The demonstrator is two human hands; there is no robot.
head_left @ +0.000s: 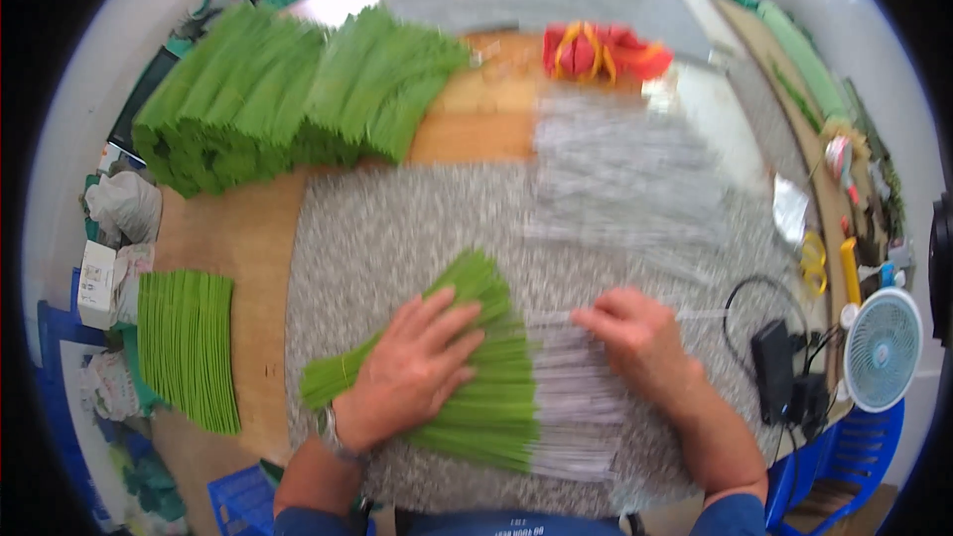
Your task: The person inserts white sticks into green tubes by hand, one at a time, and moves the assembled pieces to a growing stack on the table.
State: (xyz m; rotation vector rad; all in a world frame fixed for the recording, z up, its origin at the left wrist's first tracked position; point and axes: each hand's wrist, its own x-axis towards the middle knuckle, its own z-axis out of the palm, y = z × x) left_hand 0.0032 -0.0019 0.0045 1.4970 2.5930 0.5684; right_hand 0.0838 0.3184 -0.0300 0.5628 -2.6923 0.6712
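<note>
Blue shirt (467, 523), short-sleeved: at the near edge, a bare forearm reaching in on either side.

Left hand (417, 352): palm down, fingers spread and uncurled, pressed flat on the green strips, closed around nothing; wristwatch (340, 435) at the wrist.

Right hand (640, 333): to the right of the green strips, thumb and fingers drawn together in a pinch on a pale thin strip (707, 315), which shows on both sides of the hand; blurred.

Green strips (491, 417), one bundle: near centre, under the left hand, gathered at left and fanned toward the right, where whitish translucent strips (576, 417) extend from the wide end.

Grey speckled mat (397, 218): beneath the bundle, on a wooden tabletop (258, 248).

Green stack (187, 347), flat, ridged: left, on the wood.

Green bundles (238, 89), large, piled: far left.

Translucent strips, loose heap (625, 169): far right of centre, partly on the mat.

Red bundle (625, 55), yellow tie: beyond that heap.

Right side: black adapter (771, 367) with cables; yellow rings (814, 263); small round fan (882, 349); blue chair (864, 447), near right.
</note>
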